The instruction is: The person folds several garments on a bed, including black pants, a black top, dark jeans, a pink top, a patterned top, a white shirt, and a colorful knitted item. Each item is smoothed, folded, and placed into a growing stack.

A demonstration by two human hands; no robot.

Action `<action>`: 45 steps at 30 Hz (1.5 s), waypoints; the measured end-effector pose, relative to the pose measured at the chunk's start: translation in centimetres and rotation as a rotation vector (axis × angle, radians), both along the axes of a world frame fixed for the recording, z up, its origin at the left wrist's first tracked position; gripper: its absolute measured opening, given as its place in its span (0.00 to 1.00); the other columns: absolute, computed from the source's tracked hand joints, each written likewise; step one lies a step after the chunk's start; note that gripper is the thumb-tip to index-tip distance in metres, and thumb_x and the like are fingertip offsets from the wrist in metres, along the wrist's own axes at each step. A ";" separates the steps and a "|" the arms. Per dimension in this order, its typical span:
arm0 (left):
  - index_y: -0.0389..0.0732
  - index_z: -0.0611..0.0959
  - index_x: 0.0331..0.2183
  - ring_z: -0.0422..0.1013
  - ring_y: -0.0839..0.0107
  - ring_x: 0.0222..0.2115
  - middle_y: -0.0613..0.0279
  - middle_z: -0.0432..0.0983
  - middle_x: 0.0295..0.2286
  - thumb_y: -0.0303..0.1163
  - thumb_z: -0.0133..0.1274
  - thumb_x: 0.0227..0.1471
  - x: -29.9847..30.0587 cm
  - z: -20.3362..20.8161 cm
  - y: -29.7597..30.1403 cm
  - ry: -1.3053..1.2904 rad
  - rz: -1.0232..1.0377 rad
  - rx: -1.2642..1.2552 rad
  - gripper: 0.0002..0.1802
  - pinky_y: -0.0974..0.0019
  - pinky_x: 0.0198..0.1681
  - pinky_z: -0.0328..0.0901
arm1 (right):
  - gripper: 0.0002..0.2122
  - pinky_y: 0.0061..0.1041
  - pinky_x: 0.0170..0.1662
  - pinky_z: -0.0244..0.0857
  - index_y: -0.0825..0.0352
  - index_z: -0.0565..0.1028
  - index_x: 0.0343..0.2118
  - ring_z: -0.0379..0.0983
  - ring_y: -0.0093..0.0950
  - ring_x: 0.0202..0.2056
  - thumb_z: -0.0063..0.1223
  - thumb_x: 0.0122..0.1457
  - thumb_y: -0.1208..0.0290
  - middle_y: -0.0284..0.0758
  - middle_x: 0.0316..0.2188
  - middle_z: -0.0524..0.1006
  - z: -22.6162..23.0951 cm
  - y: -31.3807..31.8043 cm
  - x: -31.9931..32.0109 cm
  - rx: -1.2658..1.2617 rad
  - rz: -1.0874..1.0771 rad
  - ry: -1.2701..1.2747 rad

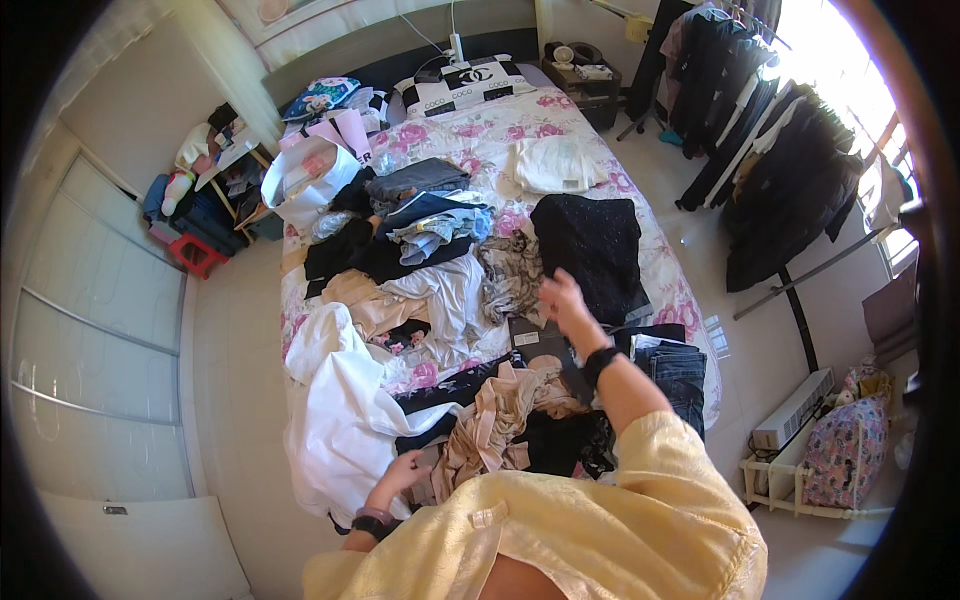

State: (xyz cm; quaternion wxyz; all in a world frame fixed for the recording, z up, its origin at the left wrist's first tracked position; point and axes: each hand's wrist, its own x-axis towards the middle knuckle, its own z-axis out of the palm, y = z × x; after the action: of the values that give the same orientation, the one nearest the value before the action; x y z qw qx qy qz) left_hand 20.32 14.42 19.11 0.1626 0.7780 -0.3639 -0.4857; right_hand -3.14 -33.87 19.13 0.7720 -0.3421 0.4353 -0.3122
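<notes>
My right hand (567,303) reaches over the bed at the lower left edge of a folded black speckled garment (590,250). Its fingers look loosely apart, with nothing seen in them. A crumpled grey-brown patterned cloth (510,275) lies just left of it. My left hand (402,474) is low at the near end of the bed, fingers stretched out and holding nothing that I can see. It is between a large white garment (345,420) and a heap of beige clothing (490,420). Folded dark jeans (672,378) lie beside my right forearm.
Folded jeans (418,180), light denim (440,235) and a white paper bag (305,182) are on the flowered bed sheet (490,130). Folded white cloth (555,165) lies farther right. A clothes rack with dark garments (790,200) stands right; a red stool (198,256) is left.
</notes>
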 end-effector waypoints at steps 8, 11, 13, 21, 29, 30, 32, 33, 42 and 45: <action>0.36 0.74 0.50 0.69 0.51 0.50 0.45 0.72 0.48 0.42 0.60 0.47 7.4 2.9 -18.1 -0.133 -0.222 -0.180 0.31 0.59 0.54 0.62 | 0.48 0.48 0.60 0.52 0.68 0.59 0.62 0.52 0.55 0.61 0.65 0.40 0.45 0.51 0.59 0.63 -13.1 12.2 -0.7 -0.535 0.745 1.163; 0.35 0.70 0.53 0.64 0.51 0.54 0.43 0.67 0.52 0.41 0.60 0.47 9.4 3.5 -24.3 -0.326 -0.339 -0.427 0.35 0.59 0.58 0.58 | 0.55 0.51 0.61 0.47 0.67 0.48 0.65 0.45 0.57 0.64 0.64 0.39 0.42 0.61 0.60 0.56 -14.6 13.6 -0.3 -0.326 0.710 1.155; 0.34 0.65 0.56 0.60 0.49 0.56 0.41 0.61 0.55 0.40 0.61 0.45 10.6 4.0 -27.7 -0.394 -0.289 -0.483 0.40 0.59 0.59 0.56 | 0.58 0.57 0.63 0.37 0.64 0.45 0.66 0.37 0.65 0.63 0.67 0.36 0.41 0.64 0.63 0.41 -15.4 14.2 0.4 -0.217 0.707 1.092; 0.40 0.56 0.61 0.44 0.44 0.63 0.46 0.44 0.63 0.43 0.68 0.37 14.6 5.5 -42.4 -0.856 -0.354 -0.447 0.55 0.48 0.62 0.48 | 0.44 0.62 0.60 0.42 0.47 0.44 0.68 0.30 0.65 0.64 0.57 0.51 0.49 0.56 0.66 0.27 -18.7 16.5 2.7 -0.275 0.798 1.429; 0.47 0.65 0.56 0.69 0.48 0.49 0.46 0.69 0.50 0.38 0.63 0.40 17.6 -1.2 -53.4 -0.850 -0.322 -0.184 0.41 0.45 0.50 0.64 | 0.39 0.69 0.55 0.45 0.51 0.46 0.68 0.31 0.70 0.62 0.54 0.56 0.57 0.61 0.65 0.27 -22.2 17.0 3.2 -0.366 0.746 1.516; 0.46 0.70 0.51 0.72 0.47 0.44 0.46 0.73 0.44 0.33 0.59 0.42 18.2 -2.0 -53.4 -0.891 -0.361 -0.222 0.31 0.47 0.46 0.66 | 0.40 0.69 0.55 0.45 0.51 0.46 0.68 0.32 0.70 0.62 0.55 0.55 0.57 0.61 0.65 0.27 -22.6 17.1 3.3 -0.451 0.659 1.527; 0.43 0.77 0.41 0.75 0.47 0.36 0.45 0.77 0.37 0.27 0.52 0.45 18.7 -3.0 -52.5 -0.937 -0.435 -0.281 0.17 0.49 0.40 0.69 | 0.41 0.70 0.54 0.44 0.52 0.47 0.67 0.32 0.71 0.62 0.57 0.53 0.55 0.62 0.65 0.28 -23.1 17.6 3.2 -0.385 0.688 1.529; 0.42 0.78 0.38 0.75 0.47 0.35 0.45 0.78 0.35 0.25 0.50 0.46 18.6 -3.1 -51.6 -0.958 -0.473 -0.314 0.13 0.50 0.38 0.70 | 0.39 0.70 0.55 0.43 0.54 0.48 0.67 0.33 0.71 0.61 0.55 0.55 0.55 0.62 0.65 0.29 -23.3 17.7 3.1 -0.364 0.676 1.507; 0.42 0.73 0.34 0.75 0.51 0.27 0.52 0.73 0.28 0.24 0.46 0.48 7.1 0.0 -34.0 -0.955 -0.538 -0.346 0.08 0.52 0.27 0.69 | 0.35 0.69 0.57 0.40 0.54 0.50 0.67 0.37 0.70 0.62 0.50 0.58 0.59 0.62 0.65 0.34 -23.1 17.7 2.9 -0.464 0.666 1.524; 0.43 0.72 0.31 0.75 0.53 0.26 0.54 0.71 0.26 0.25 0.46 0.48 2.9 0.3 -26.1 -0.898 -0.567 -0.305 0.05 0.53 0.26 0.69 | 0.40 0.66 0.58 0.40 0.52 0.49 0.67 0.40 0.69 0.61 0.57 0.53 0.54 0.62 0.64 0.39 -22.0 16.9 2.4 -0.481 0.722 1.481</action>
State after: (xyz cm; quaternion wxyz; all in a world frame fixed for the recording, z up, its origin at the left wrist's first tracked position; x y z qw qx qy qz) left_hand 23.25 -11.67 19.44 -0.0349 0.7477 -0.6591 -0.0727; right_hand -0.74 -17.02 -2.91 0.2473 -0.7298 0.6135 0.1726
